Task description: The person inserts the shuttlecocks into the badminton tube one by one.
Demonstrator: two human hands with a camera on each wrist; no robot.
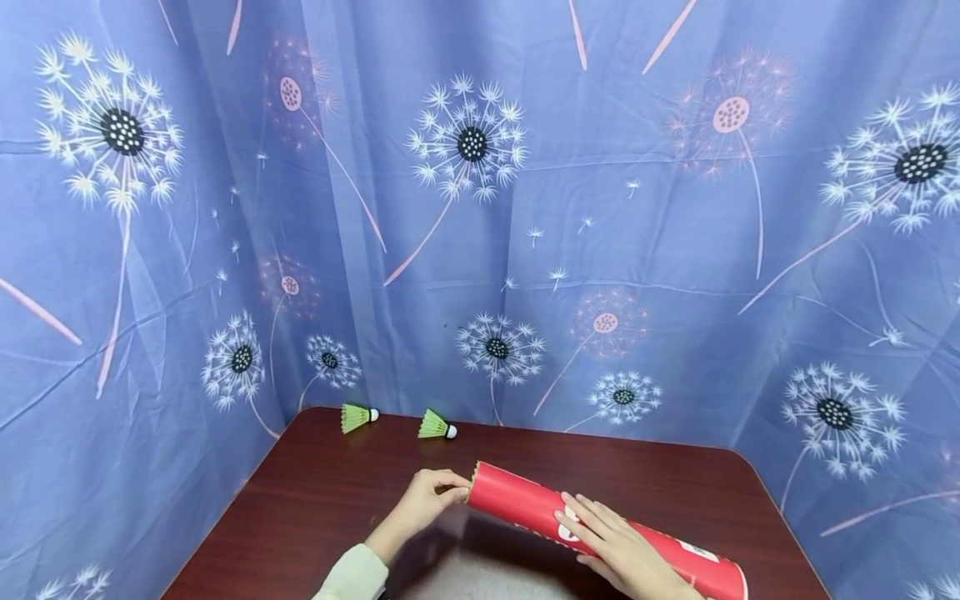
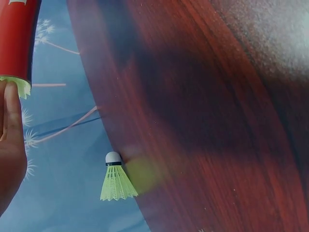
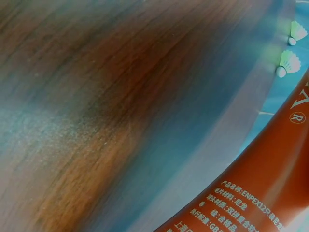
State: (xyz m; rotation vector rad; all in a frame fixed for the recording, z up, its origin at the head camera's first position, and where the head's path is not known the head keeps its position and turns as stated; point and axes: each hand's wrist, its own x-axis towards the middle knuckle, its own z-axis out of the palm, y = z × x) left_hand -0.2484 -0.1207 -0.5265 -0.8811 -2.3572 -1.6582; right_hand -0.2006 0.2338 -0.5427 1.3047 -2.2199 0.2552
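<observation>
A red shuttlecock tube [image 1: 517,497] slants across the front of the table, its mouth facing left. My right hand [image 1: 618,546] holds it around the middle, fingers laid over the top; the thumb is hidden. At the mouth, my left hand [image 1: 423,504] pinches with thumb and index finger at the yellow-green skirt of a shuttlecock [image 2: 23,88]. Only the skirt's jagged edge sticks out, and the rest is inside the tube. In the right wrist view, white printing shows on the tube [image 3: 270,174], while the right hand is out of sight.
Two yellow-green shuttlecocks, one at the left [image 1: 356,417] and one nearer the middle [image 1: 433,425], lie on their sides along the back edge of the dark red wooden table [image 1: 637,475]. A blue dandelion-patterned curtain [image 1: 480,250] hangs behind and at both sides.
</observation>
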